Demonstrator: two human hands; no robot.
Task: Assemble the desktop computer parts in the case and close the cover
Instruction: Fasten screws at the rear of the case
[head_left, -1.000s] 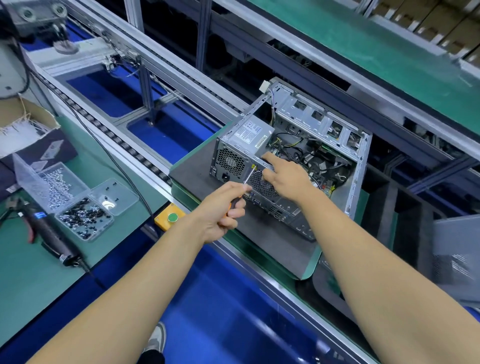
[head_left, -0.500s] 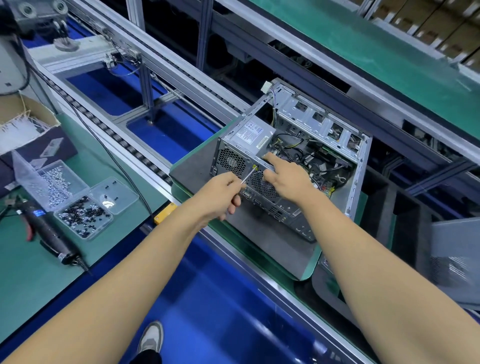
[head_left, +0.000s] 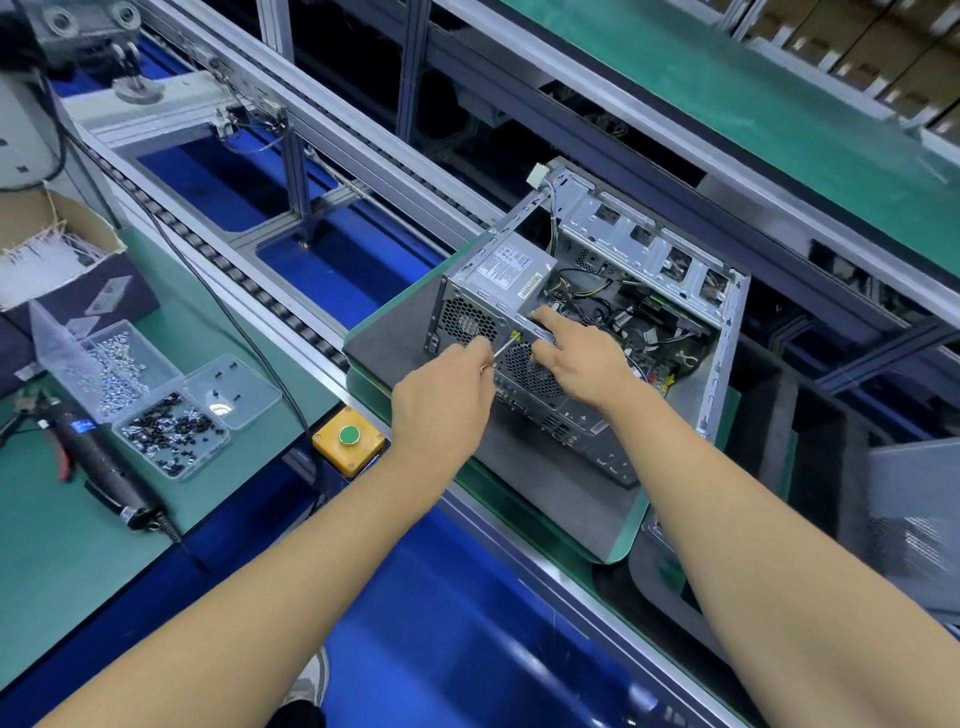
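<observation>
An open silver computer case (head_left: 722, 332) lies on its side on a grey pallet mat (head_left: 545, 478), rear panel toward me. The power supply (head_left: 511, 270) sits in its upper left corner, with cables and the motherboard showing inside. My left hand (head_left: 441, 400) grips a screwdriver (head_left: 501, 349) whose shaft points at the rear panel just below the power supply. My right hand (head_left: 582, 353) rests on the case's rear edge, index finger stretched out along the top of that edge near the screwdriver tip. A grey perforated side cover (head_left: 914, 519) lies at the far right.
On the green bench to the left stand clear trays of screws (head_left: 150, 395), an electric screwdriver (head_left: 104, 467) with its cable, red-handled pliers and a cardboard box (head_left: 52, 249). A yellow box with a green button (head_left: 349, 439) sits by the conveyor rail. The conveyor frame runs diagonally behind the case.
My left hand has moved up and forward with the screwdriver, bringing its tip to the rear panel. My right hand has stayed on the case edge.
</observation>
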